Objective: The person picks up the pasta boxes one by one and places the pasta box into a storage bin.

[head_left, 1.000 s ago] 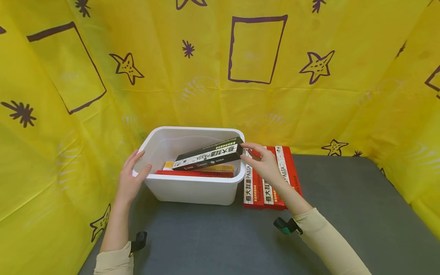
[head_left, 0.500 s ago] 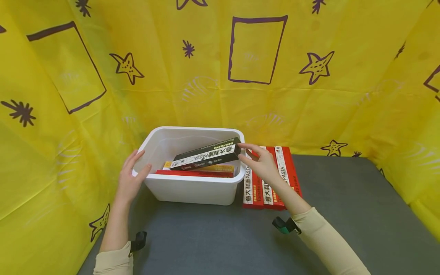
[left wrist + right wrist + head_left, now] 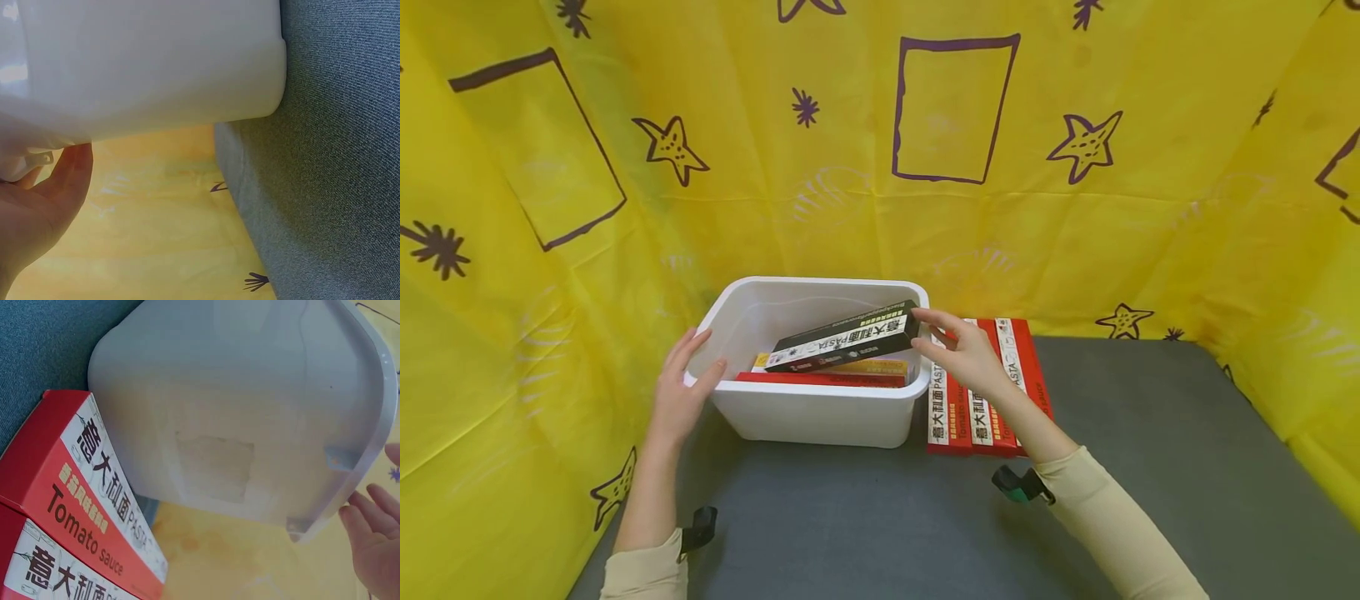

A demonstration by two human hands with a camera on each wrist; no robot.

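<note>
A white plastic bin (image 3: 812,417) stands on the dark table with its opening up. My left hand (image 3: 679,396) grips its left rim; in the left wrist view the same hand (image 3: 47,212) curls at the rim from below. My right hand (image 3: 962,350) pinches the right end of a black pasta box (image 3: 846,337) between thumb and fingers. This box lies slanted inside the bin, right end raised near the right rim and left end lower. Under it are a yellow box (image 3: 880,367) and a red box (image 3: 820,379). The right wrist view hides the black box behind the bin wall.
Red tomato sauce pasta boxes (image 3: 958,408) lie side by side on the table (image 3: 865,508), close to the bin's right side. A yellow patterned cloth (image 3: 820,225) hangs behind and along both sides.
The black pasta box has slid slightly left and down within the bin, and my right hand has moved left with it. My left hand stays on the rim.
</note>
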